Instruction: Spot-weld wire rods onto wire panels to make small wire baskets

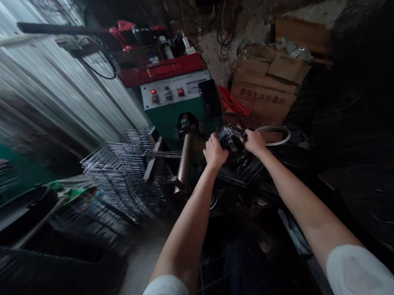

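Left hand [215, 152]: at wires [229, 132]; I can't tell its grip
Right hand [254, 142]: gripping them
Wires: I'm likely aligning; next needs steadiness

Metal cylinder [184, 164] just left of the hands [215, 151], wire frames [121, 167] beyond, green machine [162, 116] ahead, open air between forearms [193, 218]

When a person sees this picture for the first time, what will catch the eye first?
Probably the small red light glowing on the green machine, above the centre. Just below, the left hand and right hand are on either side of some thin metal wires. Wire frames stand stacked further left.
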`<action>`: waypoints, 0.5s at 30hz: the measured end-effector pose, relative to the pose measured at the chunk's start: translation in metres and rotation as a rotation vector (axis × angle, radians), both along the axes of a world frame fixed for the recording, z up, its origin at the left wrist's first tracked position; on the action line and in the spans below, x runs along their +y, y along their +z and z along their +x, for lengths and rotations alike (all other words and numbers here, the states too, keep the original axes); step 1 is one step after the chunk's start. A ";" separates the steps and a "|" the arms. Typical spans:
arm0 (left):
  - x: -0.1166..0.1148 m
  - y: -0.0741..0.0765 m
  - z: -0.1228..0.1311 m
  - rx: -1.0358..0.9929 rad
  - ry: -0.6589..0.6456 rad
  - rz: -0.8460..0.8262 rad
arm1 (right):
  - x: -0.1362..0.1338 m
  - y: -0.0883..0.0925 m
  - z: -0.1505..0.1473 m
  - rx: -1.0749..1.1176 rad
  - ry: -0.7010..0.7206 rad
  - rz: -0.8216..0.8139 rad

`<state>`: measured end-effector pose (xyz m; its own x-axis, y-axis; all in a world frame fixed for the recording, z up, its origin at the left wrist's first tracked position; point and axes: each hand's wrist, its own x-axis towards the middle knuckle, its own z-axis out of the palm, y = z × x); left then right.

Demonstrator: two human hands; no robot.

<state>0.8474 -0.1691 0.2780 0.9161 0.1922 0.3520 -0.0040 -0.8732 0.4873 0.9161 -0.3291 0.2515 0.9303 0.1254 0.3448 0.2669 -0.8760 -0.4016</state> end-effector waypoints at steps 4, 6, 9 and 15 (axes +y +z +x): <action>0.006 -0.037 0.010 0.145 -0.020 0.107 | 0.002 -0.023 0.010 0.014 0.109 0.007; 0.006 -0.049 0.013 0.136 -0.021 0.124 | -0.004 -0.039 0.008 0.020 0.186 0.007; 0.004 -0.051 0.017 0.080 0.065 0.114 | -0.014 -0.062 0.007 -0.018 0.221 0.092; -0.002 -0.046 0.030 0.065 0.159 0.158 | -0.008 -0.070 0.037 -0.035 0.205 0.234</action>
